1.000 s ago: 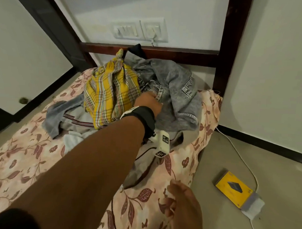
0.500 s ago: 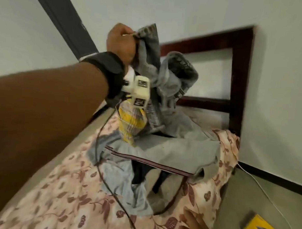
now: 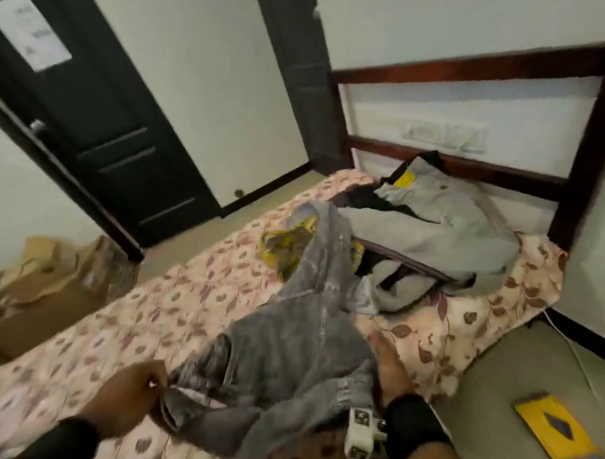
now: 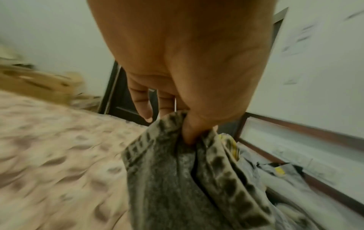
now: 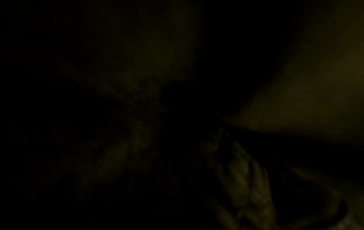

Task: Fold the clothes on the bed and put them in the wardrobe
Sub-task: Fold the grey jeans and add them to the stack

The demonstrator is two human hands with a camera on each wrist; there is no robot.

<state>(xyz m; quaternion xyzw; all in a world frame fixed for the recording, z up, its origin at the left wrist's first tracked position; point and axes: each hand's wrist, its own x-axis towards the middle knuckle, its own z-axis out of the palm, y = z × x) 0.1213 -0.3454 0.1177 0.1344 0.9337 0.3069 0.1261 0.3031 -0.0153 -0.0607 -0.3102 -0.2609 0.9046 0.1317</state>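
Grey jeans (image 3: 290, 352) lie stretched across the floral bed sheet (image 3: 175, 300), waistband at the near edge. My left hand (image 3: 153, 385) pinches the waistband's left end; the left wrist view shows the thumb and fingers of that hand (image 4: 185, 126) clamped on the denim (image 4: 169, 179). My right hand (image 3: 387, 361) lies at the waistband's right side, its fingers hidden by the cloth. The right wrist view is dark. A yellow plaid shirt (image 3: 283, 249), a light grey garment (image 3: 431, 227) and a black garment (image 3: 362, 200) stay heaped near the headboard (image 3: 471, 67).
A black door (image 3: 102, 126) stands beyond the bed on the left, with cardboard boxes (image 3: 42, 282) beside it. On the floor to the right lie a yellow box (image 3: 558, 430) and a white cable (image 3: 584, 366). Wall sockets (image 3: 445, 133) show behind the headboard.
My left hand lifted the jeans off the heap, then drew them down to the near edge of the bed. My right hand has come up to the waistband. The view swung left.
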